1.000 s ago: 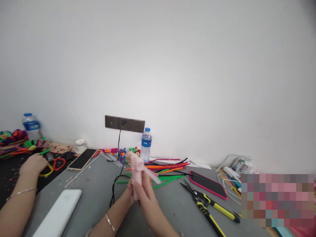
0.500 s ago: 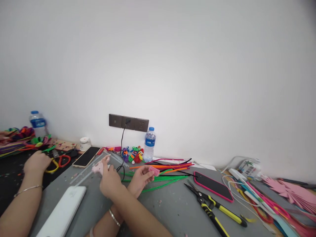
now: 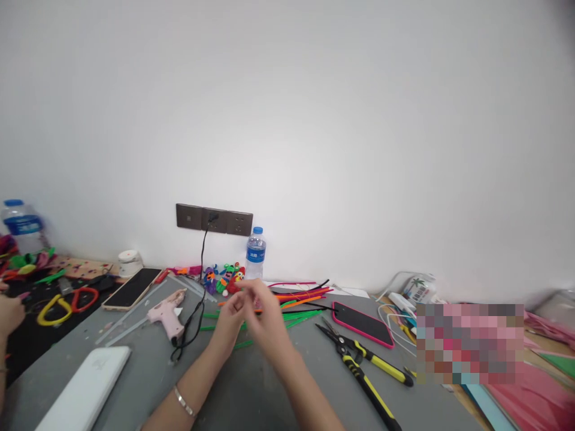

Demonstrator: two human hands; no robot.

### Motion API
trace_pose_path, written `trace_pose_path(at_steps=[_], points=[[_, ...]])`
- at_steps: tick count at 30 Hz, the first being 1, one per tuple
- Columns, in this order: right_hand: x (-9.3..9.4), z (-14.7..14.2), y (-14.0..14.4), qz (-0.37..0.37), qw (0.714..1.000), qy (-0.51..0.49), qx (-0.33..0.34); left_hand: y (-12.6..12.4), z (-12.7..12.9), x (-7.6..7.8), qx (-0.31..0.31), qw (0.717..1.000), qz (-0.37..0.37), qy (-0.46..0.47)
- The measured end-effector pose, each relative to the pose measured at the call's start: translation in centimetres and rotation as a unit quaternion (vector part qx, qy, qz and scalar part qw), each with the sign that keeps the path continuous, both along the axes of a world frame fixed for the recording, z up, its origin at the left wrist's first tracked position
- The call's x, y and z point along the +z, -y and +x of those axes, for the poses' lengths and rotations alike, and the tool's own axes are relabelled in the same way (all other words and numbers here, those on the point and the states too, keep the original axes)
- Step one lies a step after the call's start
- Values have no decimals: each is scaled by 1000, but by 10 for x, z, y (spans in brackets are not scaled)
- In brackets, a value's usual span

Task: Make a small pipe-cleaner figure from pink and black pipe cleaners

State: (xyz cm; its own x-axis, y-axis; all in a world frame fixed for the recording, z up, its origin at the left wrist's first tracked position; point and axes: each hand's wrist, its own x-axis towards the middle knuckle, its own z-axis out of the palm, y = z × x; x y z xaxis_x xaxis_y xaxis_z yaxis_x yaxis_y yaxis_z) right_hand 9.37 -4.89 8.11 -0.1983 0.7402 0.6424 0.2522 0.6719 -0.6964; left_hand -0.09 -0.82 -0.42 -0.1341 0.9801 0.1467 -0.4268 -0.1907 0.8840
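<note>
My left hand (image 3: 230, 320) and my right hand (image 3: 268, 314) meet over the middle of the grey table (image 3: 242, 389). Both have their fingers closed around a small pink piece (image 3: 256, 303), which is mostly hidden between them. To the left of my hands a pale pink hot glue gun (image 3: 167, 314) lies on the table, its black cord (image 3: 197, 308) running up to the wall socket. Pipe cleaners in green (image 3: 300, 317) and in orange and red (image 3: 305, 295) lie just behind and beside my hands.
Yellow-black pliers (image 3: 359, 359) and a pink-cased phone (image 3: 363, 324) lie right. Small pipe-cleaner figures (image 3: 224, 279) and a water bottle (image 3: 256, 254) stand behind. A white power bank-like block (image 3: 85, 389), another phone (image 3: 132, 288) and scissors (image 3: 67, 305) lie left, near another person's hand (image 3: 11, 314).
My right hand has let go of the glue gun, now lying on the table, and joined my left hand at the pink piece. The view has turned right; the other person's hand is farther left.
</note>
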Motion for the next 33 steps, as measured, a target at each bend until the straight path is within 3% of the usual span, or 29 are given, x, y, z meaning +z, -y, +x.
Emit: trace_pose_path(at_steps=[4, 7, 10, 16, 23, 33], points=[[-33, 53, -27, -39, 992, -54, -103, 5, -1, 4, -43, 998, -47, -17], [-66, 68, -34, -86, 990, -78, -82, 6, -1, 5, -32, 997, -69, -11], [-82, 69, -33, -130, 984, -101, -65, 4, -1, 3, -31, 997, -74, -14], [-79, 67, -31, -152, 980, -117, -50, 2, -4, -5, -40, 996, -65, -51], [-82, 61, -27, -177, 978, -105, -13, 7, -3, -1, -66, 988, -43, -133], [-92, 61, -33, -184, 979, -81, -33, 7, -2, 0, -62, 982, -42, -171]])
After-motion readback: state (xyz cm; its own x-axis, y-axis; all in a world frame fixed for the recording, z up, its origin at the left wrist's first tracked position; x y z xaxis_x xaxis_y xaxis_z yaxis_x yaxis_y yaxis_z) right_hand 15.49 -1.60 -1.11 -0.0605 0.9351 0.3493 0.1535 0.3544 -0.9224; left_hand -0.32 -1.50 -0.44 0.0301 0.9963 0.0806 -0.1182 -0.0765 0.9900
